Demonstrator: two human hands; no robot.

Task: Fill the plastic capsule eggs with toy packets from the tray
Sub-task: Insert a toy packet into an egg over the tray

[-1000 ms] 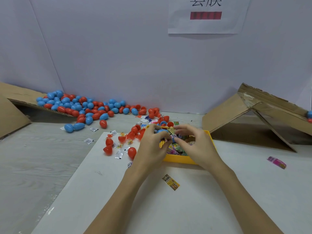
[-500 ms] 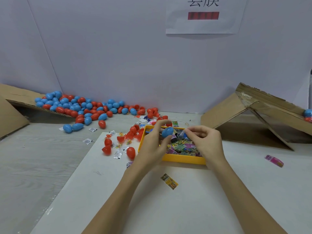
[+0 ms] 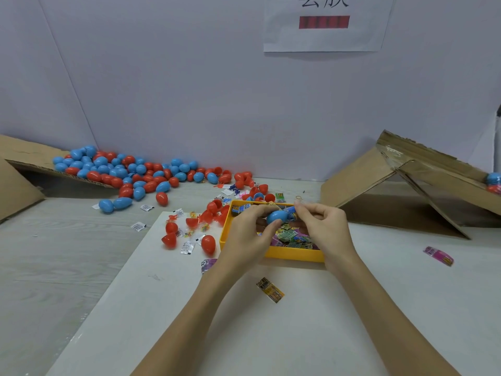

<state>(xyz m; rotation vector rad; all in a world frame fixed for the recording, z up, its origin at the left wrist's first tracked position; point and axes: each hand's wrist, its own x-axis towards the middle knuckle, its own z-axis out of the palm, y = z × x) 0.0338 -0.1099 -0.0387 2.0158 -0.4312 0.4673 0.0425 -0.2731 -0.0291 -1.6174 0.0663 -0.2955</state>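
Pale grey walls meet behind a light surface (image 3: 311, 335), and I take the yellow tray (image 3: 294, 253) as my landmark. I hold both hands over it. My left hand (image 3: 245, 234) grips one blue capsule egg half (image 3: 275, 217) between thumb and curled fingers, open end turned to the right. My right hand (image 3: 324, 229) pinches one toy packet (image 3: 290, 211) at that open end; how far in it sits I cannot tell. Beneath them the tray holds a heap of toy packets (image 3: 291, 236), too many and too jumbled for me to count.

Just left of the tray lie about eight red egg pieces (image 3: 208, 243) among small white sachets (image 3: 187, 247). Far left and behind the tray, a pile of blue and red eggs (image 3: 130, 172) spills off one cardboard flap (image 3: 24, 156); I cannot count them. In front of the tray lies one yellow packet (image 3: 270, 289), and well to the right of it one pink packet (image 3: 437, 255). One cardboard box (image 3: 406, 185) stands behind and right of the tray. One paper sign (image 3: 325, 23) hangs on the wall above.
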